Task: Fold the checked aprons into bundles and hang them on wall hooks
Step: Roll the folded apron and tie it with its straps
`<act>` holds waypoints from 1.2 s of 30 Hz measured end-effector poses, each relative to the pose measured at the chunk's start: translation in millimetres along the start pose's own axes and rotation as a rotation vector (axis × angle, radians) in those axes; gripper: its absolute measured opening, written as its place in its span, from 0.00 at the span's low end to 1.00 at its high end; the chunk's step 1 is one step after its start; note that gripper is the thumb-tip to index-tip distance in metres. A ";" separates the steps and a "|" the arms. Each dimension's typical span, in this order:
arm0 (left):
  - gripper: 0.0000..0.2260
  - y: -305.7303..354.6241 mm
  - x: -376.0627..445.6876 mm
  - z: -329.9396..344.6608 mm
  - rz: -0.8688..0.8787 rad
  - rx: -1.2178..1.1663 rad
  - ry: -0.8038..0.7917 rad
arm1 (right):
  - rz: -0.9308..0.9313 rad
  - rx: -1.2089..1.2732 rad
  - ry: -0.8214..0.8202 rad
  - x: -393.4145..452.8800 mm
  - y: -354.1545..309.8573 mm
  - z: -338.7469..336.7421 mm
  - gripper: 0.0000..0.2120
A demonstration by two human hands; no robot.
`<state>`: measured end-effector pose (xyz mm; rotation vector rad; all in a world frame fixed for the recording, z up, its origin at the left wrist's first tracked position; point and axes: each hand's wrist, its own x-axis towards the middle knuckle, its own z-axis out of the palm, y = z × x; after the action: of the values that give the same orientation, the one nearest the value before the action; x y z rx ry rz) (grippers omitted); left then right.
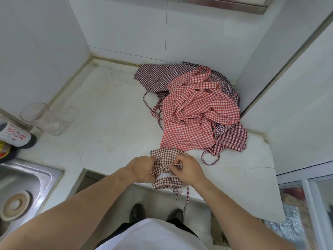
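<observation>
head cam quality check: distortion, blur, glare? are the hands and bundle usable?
Head view: strong wide-angle bending, wall edges bow; lighting soft and even, faint shadows; mild sheen on the sink; edges softer, glass jars blurry; centre sharp, left hand and right hand on the brown checked bundle are clear.

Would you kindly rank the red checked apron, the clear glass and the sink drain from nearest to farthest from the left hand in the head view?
From the left hand:
1. Red checked apron, up and to the right, atop the pile.
2. Clear glass, far left by the wall.
3. Sink drain, lower left in the basin.
The last two are fairly close; the drain looks slightly farther.
</observation>
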<state>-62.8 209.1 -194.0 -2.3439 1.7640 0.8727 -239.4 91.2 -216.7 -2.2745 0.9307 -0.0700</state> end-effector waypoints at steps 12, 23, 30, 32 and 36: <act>0.23 0.3 7.1 7.9 -0.203 -0.076 0.076 | -0.001 0.010 -0.042 2.3 -2.2 7.0 0.07; 0.12 -7.2 10.1 16.2 -0.107 -0.095 0.007 | -0.005 -0.033 0.020 3.7 -2.0 9.3 0.05; 0.24 -3.0 14.3 9.0 -0.225 0.029 0.171 | -0.020 -0.053 -0.077 4.9 1.2 8.8 0.04; 0.29 -3.8 15.7 8.1 -0.199 0.050 0.149 | -0.007 -0.058 -0.085 5.5 0.1 9.3 0.04; 0.23 -11.5 19.9 4.2 -0.121 0.070 0.090 | 0.004 -0.059 -0.110 6.7 0.6 5.6 0.03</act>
<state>-50.7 197.5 -210.2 -2.4502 1.6349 0.6869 -233.2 89.7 -222.7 -2.3053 0.8910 0.0846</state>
